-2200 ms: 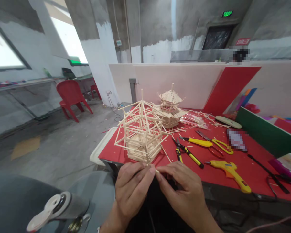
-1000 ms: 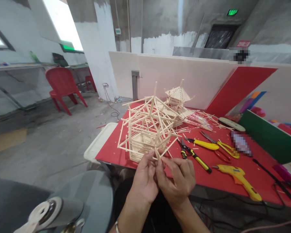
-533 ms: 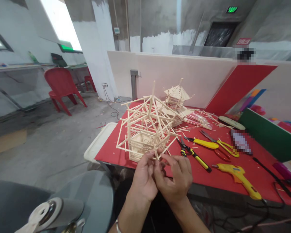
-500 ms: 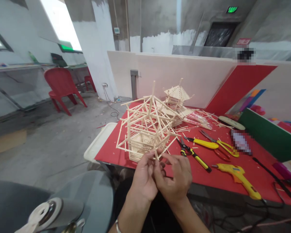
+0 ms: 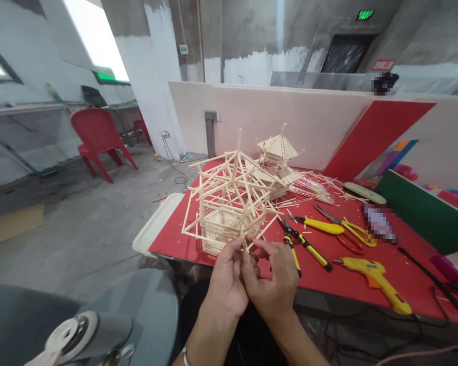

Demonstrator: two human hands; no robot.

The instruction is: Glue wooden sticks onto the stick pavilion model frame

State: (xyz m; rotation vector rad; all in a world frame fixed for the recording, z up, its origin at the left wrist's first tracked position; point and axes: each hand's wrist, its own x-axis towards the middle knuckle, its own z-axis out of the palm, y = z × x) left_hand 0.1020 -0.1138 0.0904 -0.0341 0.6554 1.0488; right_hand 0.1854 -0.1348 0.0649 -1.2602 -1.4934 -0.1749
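A pavilion model made of thin wooden sticks (image 5: 234, 178) stands at the near edge of the red table, its roof frame of bare sticks. At its front lower corner, my left hand (image 5: 229, 279) is closed, thumb and fingers pinching a short wooden stick (image 5: 246, 243). My right hand (image 5: 275, 274) is closed beside it, its fingertips on the same stick. Whether this stick is joined to the model cannot be made out. Just right of my right hand lie pruning shears (image 5: 305, 246) with yellow-black handles.
Behind stands a second stick pavilion (image 5: 278, 152) with a covered roof. Loose sticks (image 5: 315, 188), a yellow-handled cutter (image 5: 322, 225), pliers (image 5: 356, 231) and a yellow glue gun (image 5: 377, 277) lie on the red tabletop (image 5: 336, 284). A grey stool (image 5: 148, 305) holding a flask (image 5: 95, 333) is at left.
My right hand has shifted slightly left, uncovering more of the pruning shears' near handle. In the view, the front model sits a touch further left. Both hands keep their pinch.
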